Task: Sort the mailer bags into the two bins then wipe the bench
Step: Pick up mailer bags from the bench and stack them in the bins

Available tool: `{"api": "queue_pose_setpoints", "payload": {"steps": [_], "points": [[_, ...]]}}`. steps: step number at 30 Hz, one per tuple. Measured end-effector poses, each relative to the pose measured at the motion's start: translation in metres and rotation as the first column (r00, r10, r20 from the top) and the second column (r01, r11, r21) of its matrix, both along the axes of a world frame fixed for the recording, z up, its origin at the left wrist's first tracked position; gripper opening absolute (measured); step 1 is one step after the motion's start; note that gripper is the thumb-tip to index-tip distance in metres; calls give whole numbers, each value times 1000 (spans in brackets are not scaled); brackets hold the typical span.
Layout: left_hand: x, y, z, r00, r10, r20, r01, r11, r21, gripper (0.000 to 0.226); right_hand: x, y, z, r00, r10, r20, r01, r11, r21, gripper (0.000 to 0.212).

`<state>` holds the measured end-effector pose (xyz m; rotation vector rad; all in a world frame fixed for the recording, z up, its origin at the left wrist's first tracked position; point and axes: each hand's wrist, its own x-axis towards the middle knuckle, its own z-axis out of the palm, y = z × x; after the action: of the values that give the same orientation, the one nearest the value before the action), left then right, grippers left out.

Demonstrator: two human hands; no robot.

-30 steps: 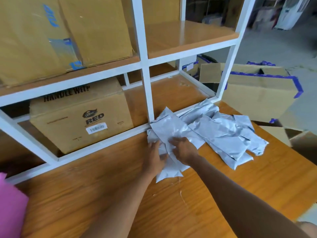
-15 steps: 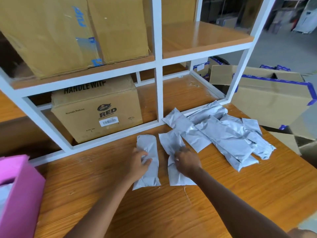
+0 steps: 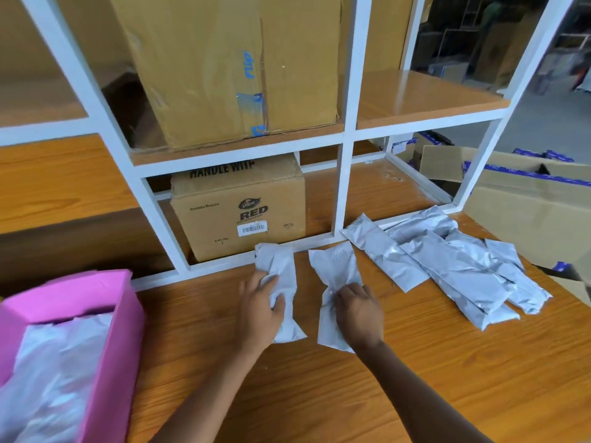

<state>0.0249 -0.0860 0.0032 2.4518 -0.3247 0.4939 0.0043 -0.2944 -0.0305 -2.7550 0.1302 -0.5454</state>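
Two grey mailer bags lie side by side on the wooden bench. My left hand grips the left mailer bag around its middle, thumb over the plastic. My right hand pinches the right mailer bag at its crumpled middle. A pile of several more grey mailer bags lies to the right against the white shelf frame. A pink bin stands at the left edge, with grey bags inside it.
A white metal shelf frame rises at the back of the bench. A cardboard box marked RED sits on its lower shelf, a larger box above. Open cardboard cartons stand past the bench's right end.
Both hands pulled two bags out of the pile and drew them left, apart from each other. The view swung left, bringing the pink bin into sight.
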Motion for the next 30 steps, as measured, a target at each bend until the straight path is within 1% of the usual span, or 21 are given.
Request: {"api": "queue_pose_setpoints", "payload": {"steps": [3,6,9,12,15,17,20,22,26,28,30], "points": [[-18,55,39,995,52,81,-53,999,10,39,-6,54,25,993,30,113,-40,995,88,21],[-41,120,74,988,87,128,-89,996,8,41,-15,125,54,969,75,234,-112,982,151,17],[-69,197,102,977,120,179,-120,993,-15,42,-30,206,81,930,123,345,-196,963,183,13],[-94,287,120,958,158,240,-166,986,11,37,-51,289,101,874,177,453,-278,946,168,15],[-117,375,125,948,177,266,-193,981,35,41,-73,366,114,830,193,523,-316,936,157,13],[-132,428,123,946,189,264,-204,979,31,41,-85,416,118,815,237,528,-355,926,132,11],[-152,501,109,950,229,210,-242,969,39,41,-100,486,120,821,327,469,-414,906,93,15],[-160,539,100,946,260,192,-272,961,42,38,-108,526,120,827,340,447,-419,903,88,15],[-155,585,78,945,280,171,-297,951,85,34,-117,585,122,848,362,386,-417,906,66,11],[-149,597,68,951,287,113,-297,950,93,35,-121,606,122,859,375,349,-414,909,43,12],[-146,602,59,957,285,59,-291,941,172,36,-122,623,123,870,382,312,-408,913,19,14]]}}
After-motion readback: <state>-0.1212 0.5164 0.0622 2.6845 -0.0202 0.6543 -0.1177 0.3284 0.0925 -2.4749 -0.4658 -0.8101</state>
